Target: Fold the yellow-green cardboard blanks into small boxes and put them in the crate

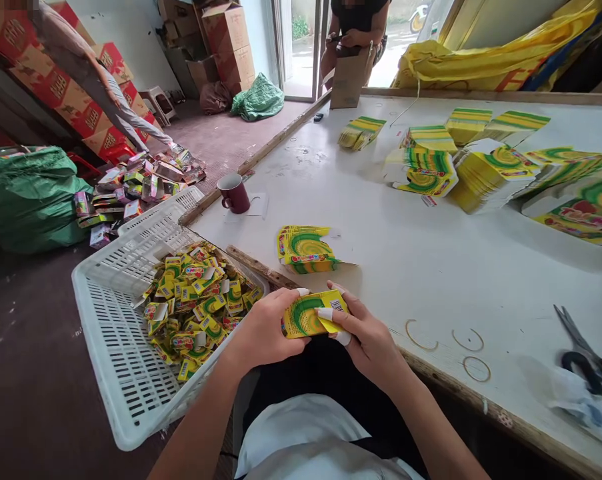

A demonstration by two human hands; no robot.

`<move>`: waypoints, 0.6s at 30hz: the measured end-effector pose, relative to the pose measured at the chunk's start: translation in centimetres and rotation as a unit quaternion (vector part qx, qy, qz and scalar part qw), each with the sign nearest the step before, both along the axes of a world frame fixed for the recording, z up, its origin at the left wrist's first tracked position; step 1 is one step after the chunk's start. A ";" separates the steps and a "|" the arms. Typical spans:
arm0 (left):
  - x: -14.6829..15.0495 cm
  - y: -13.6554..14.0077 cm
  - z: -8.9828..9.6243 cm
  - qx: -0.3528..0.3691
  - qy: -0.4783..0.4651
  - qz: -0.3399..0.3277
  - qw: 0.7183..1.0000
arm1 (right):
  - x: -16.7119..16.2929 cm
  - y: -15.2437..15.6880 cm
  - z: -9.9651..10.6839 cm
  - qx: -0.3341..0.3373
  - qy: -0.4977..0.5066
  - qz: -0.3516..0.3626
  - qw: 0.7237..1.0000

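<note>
Between my two hands is a small yellow and green printed carton (303, 317), held over my lap at the table's front edge. My left hand (268, 327) grips its left end, fingers on top and thumb side below. My right hand (363, 330) pinches the right end by a flap with a barcode. White coverings sit on several fingertips. Just beyond my hands, a short stack of flat cartons (305, 248) of the same print lies on the white table (381, 267). To the left, a white plastic basket (98, 333) holds many folded yellow cartons (201, 300).
Stacks of flat cartons (495, 170) stand at the table's far right. A maroon mug (233, 193) sits at the left edge. Scissors (583, 350) and rubber bands (475, 368) lie at right. One person (358, 30) sits opposite; another (95, 73) stands by loose boxes (141, 190).
</note>
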State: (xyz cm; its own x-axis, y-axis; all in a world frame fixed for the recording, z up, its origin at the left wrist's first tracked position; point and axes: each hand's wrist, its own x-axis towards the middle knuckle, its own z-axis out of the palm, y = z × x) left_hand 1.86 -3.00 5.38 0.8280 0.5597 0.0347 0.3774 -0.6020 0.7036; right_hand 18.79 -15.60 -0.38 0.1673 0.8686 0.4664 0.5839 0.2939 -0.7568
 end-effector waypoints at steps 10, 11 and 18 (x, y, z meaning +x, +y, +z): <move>1.6 1.0 0.1 0.009 0.023 -0.023 0.999 | 1.3 0.3 -0.3 -0.033 0.020 -0.002 0.999; 1.6 1.1 0.0 0.006 0.024 -0.024 0.999 | 1.3 0.3 -0.5 -0.038 0.025 0.004 0.999; 2.0 1.3 -0.4 -0.051 0.034 -0.007 0.998 | 2.4 0.5 -0.9 -0.031 0.034 0.024 0.999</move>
